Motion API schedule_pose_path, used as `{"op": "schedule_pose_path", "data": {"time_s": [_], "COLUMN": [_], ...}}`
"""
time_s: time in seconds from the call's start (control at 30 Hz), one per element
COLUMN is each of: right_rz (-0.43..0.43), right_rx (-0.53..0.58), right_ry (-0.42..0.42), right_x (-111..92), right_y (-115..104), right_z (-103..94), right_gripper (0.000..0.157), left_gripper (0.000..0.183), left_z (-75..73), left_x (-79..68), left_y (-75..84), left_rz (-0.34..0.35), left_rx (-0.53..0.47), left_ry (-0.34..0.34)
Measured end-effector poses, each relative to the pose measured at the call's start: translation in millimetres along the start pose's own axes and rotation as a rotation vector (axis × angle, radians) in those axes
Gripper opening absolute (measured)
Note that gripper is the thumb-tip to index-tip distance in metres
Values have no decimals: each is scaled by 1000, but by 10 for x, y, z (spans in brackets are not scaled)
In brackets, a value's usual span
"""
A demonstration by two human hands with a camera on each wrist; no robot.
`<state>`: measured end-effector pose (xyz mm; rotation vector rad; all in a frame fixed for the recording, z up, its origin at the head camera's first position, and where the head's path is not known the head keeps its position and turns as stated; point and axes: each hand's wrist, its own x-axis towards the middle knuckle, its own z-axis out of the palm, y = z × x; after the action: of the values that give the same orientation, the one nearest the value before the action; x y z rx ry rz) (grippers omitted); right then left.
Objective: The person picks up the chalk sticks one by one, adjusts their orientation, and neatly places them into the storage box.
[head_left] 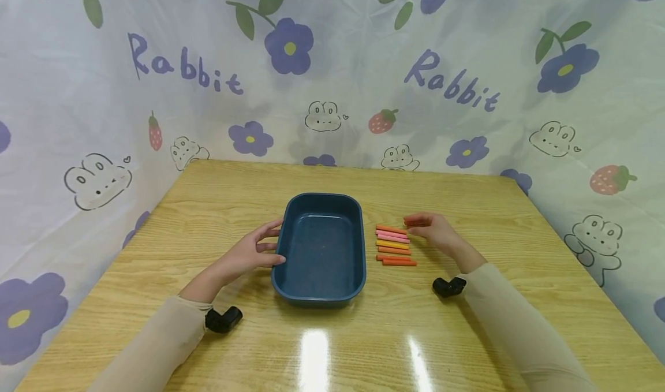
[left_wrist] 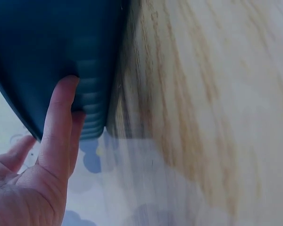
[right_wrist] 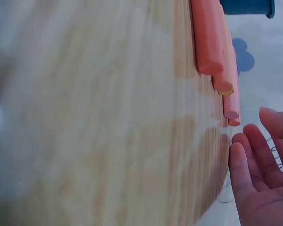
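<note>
Left hand (head_left: 248, 254): fingers spread; steady your tray (head_left: 322, 259), mid-frame.
Right hand (head_left: 439, 234): fingers parted, seemingly empty; pinch sticks (head_left: 393, 245), centre right, mid-length.

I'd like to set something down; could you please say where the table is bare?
Free: table between the blue tray and patterned curtain, and before the tray between the sleeves. Crowded: the tray's left, by the left hand; its right, by colored sticks and the right hand.
</note>
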<state>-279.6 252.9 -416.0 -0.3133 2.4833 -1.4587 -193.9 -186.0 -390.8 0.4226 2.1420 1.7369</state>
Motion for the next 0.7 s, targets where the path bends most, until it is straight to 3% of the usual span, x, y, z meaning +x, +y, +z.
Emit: {"op": "schedule_pose_path", "data": {"time_s": [0.33, 0.7], "right_rz": [9, -5], "right_rx": [-83, -189], "right_ry": [-59, -57], "right_x": [62, 87], "right_y": [-29, -89], "right_z": [10, 47], "right_gripper": [29, 25], "left_gripper": [87, 86], "left_z": [9, 12], "left_x": [-6, -7], "left_y": [23, 25], "left_rz": [-7, -6], "left_rx": [0, -9], "left_ry": [6, 5]}}
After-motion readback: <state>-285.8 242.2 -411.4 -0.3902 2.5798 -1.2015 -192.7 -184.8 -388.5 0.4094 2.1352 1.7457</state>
